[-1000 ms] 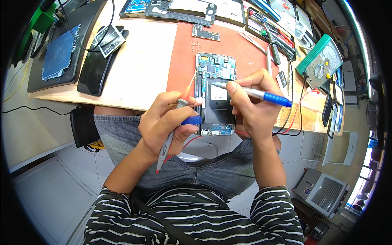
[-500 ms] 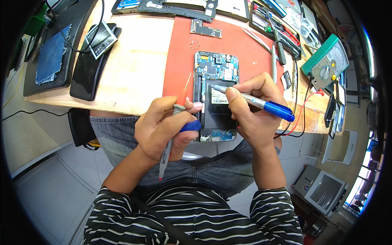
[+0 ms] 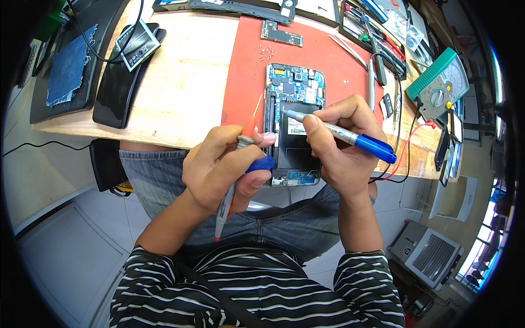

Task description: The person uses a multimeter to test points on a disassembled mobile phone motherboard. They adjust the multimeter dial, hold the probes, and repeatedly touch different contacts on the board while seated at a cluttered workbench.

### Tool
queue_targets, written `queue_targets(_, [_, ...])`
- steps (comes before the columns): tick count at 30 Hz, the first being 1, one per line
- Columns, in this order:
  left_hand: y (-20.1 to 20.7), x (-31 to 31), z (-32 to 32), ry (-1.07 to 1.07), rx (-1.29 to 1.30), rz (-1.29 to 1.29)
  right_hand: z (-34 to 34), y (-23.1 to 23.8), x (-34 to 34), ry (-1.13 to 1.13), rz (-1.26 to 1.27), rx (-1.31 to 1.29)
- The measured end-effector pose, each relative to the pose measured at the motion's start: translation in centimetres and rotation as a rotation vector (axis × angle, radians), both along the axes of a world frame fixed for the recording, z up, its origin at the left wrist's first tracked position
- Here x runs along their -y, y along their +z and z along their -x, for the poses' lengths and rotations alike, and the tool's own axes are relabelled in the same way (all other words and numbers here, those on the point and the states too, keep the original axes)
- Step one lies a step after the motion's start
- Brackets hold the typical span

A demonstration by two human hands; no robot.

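An opened smartphone [image 3: 295, 156] lies at the table's front edge, with its circuit board [image 3: 295, 85] and dark battery compartment exposed. My right hand [image 3: 347, 145] pinches a silver-and-blue marker [image 3: 342, 134], its tip over the upper left part of the battery area. My left hand [image 3: 221, 167] is closed round a slim orange-and-grey tool [image 3: 249, 127] with a needle-thin metal tip pointing up and a red lower end. A blue cap [image 3: 261, 163] sits between that hand's thumb and finger. One left fingertip is at the phone's left edge.
On the orange mat [image 3: 240, 71] are loose screws [image 3: 266, 53] and a separate circuit board [image 3: 281, 35]. A green multimeter [image 3: 437, 87] with red and black leads stands at right. A black phone [image 3: 115, 101] with a battery [image 3: 138, 46] on it lies left. A tool tray [image 3: 353, 22] is behind.
The view has shifted slightly, so the phone and mat sit a little farther right and higher. The marker tip has moved slightly left relative to the phone. Both hands keep their holds.
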State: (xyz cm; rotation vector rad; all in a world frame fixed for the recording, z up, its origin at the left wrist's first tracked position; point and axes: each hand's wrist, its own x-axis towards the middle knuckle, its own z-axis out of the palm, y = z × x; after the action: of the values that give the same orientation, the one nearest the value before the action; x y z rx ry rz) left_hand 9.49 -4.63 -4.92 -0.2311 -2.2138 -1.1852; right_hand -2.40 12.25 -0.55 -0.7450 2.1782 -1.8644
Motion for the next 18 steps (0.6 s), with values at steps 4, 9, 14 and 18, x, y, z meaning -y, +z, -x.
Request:
queue_targets(4, [0.01,-0.11,0.05,0.008,-0.003,-0.006,0.03,-0.01,0.02,0.009,0.012,0.0])
queue_targets(9, [-0.08,0.16,0.02,0.001,0.008,0.024,0.0,0.12,0.14,0.004,-0.002,-0.021])
queue_targets(14, [-0.26,-0.08,0.25,0.009,-0.02,-0.006,0.02,0.08,0.17,-0.001,-0.027,-0.014])
queue_targets(18, [-0.07,-0.13,0.23,0.006,-0.01,-0.009,0.02,0.01,0.25,-0.001,-0.02,0.007])
